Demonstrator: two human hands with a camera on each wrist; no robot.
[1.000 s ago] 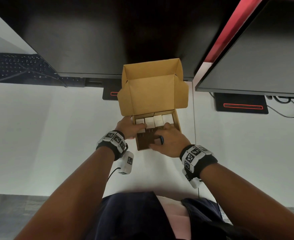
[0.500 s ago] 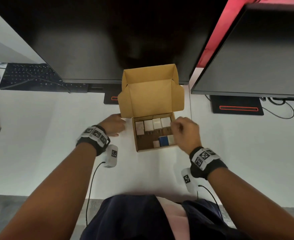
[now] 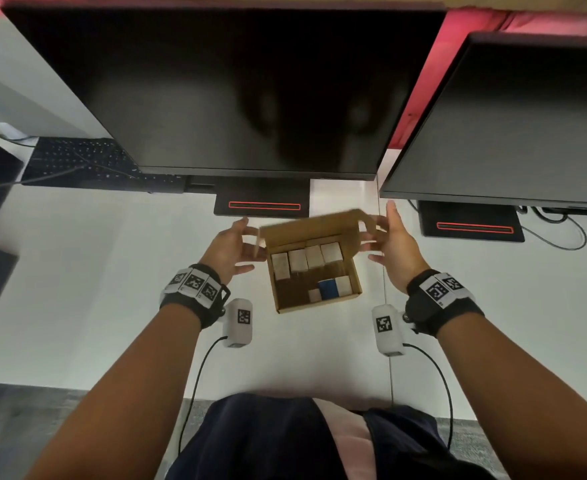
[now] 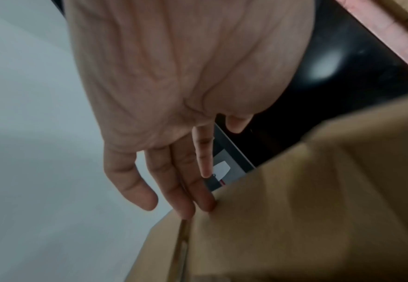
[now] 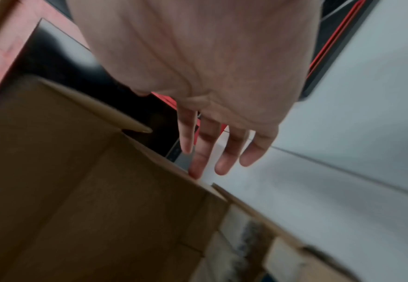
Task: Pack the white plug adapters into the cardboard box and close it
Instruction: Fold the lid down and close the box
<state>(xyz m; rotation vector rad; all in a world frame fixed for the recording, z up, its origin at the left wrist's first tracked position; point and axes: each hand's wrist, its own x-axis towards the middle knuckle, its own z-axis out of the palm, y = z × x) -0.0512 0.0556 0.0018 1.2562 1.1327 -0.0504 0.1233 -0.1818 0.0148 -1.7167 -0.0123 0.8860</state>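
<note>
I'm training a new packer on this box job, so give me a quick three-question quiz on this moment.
1. True or false: the lid of the cardboard box is already shut flat.
2. How many white adapters stand in the far row of the box?
A) two B) four C) six
3. Fill in: beside the near white adapters lies one ____ item.

Key
1. False: the lid is only part way down, with the left hand and the right hand at its two sides, fingers straight.
2. B
3. blue
</note>
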